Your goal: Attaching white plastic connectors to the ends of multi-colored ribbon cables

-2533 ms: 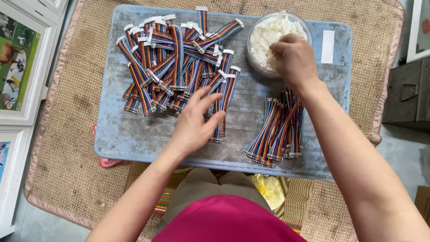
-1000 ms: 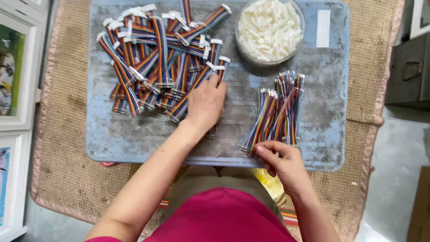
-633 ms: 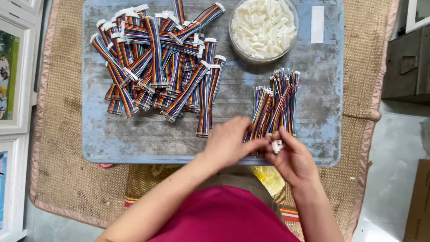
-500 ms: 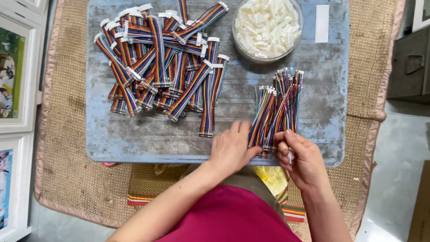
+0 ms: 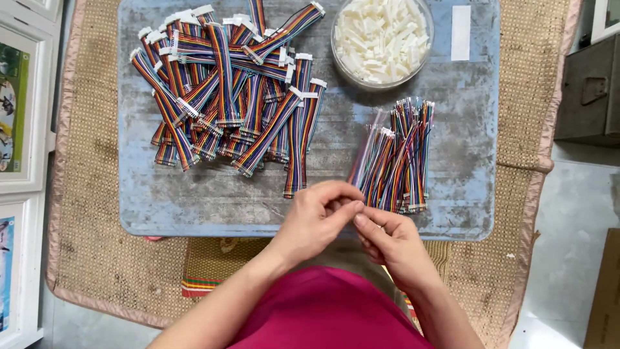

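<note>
While fingertips meet, left hand point(image 5: 318, 216) and right hand point(image 5: 391, 240) pinched narrow beside rainbow cable bundle point(image 5: 394, 161), held item unclear.

Cable pile point(image 5: 229, 90) left on board point(image 5: 194, 200), bowl point(image 5: 381, 40) behind bundle point(image 5: 395, 158) right.

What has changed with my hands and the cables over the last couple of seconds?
The right hand left the round clear bowl of white plastic connectors and came down to the near edge of the grey board. The left hand left the big pile of rainbow ribbon cables and joined it, fingers meeting by the smaller bundle of rainbow cables. What they pinch is hidden. Bowl, pile and bundle stayed put.
</note>
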